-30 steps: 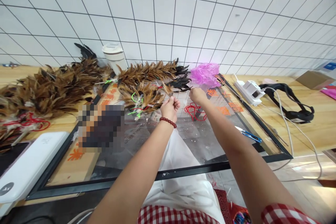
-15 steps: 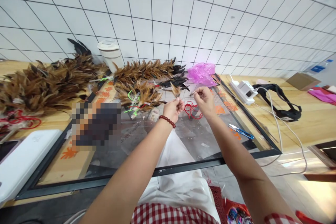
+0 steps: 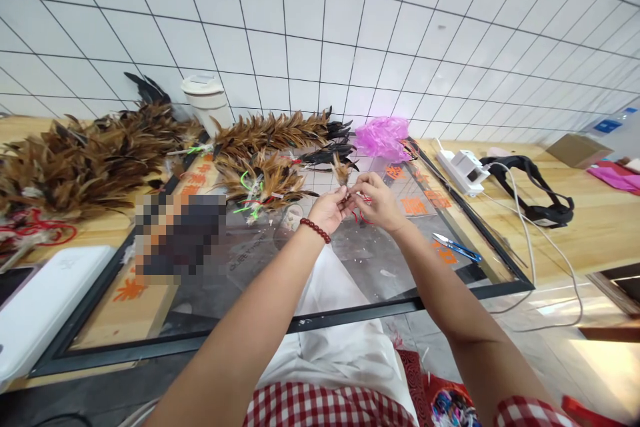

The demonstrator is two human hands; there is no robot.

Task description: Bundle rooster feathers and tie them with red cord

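My left hand [image 3: 333, 211], with a red bead bracelet [image 3: 315, 230] at the wrist, pinches a small brown feather tuft [image 3: 341, 172] that points up. Against its fingertips, at the base of the tuft, are the closed fingers of my right hand [image 3: 376, 200]; what they grip is too small to make out. Red string [image 3: 364, 217] shows under and between the hands. Behind them lie a long brown feather strip [image 3: 275, 130] with black tips and a feather bunch [image 3: 265, 180] with green and red ties.
A glass-topped black frame [image 3: 400, 307] lies under the hands. Blue snips [image 3: 457, 247], a white power strip [image 3: 463, 170] and a black strap [image 3: 530, 193] are at right. A pink plastic bag [image 3: 383, 138] and white cup [image 3: 206, 103] stand behind; a feather pile [image 3: 85, 167] lies left.
My right hand has moved left and now meets my left hand at the feather tuft. The tuft stands more upright, and the red string is more covered by the hands.
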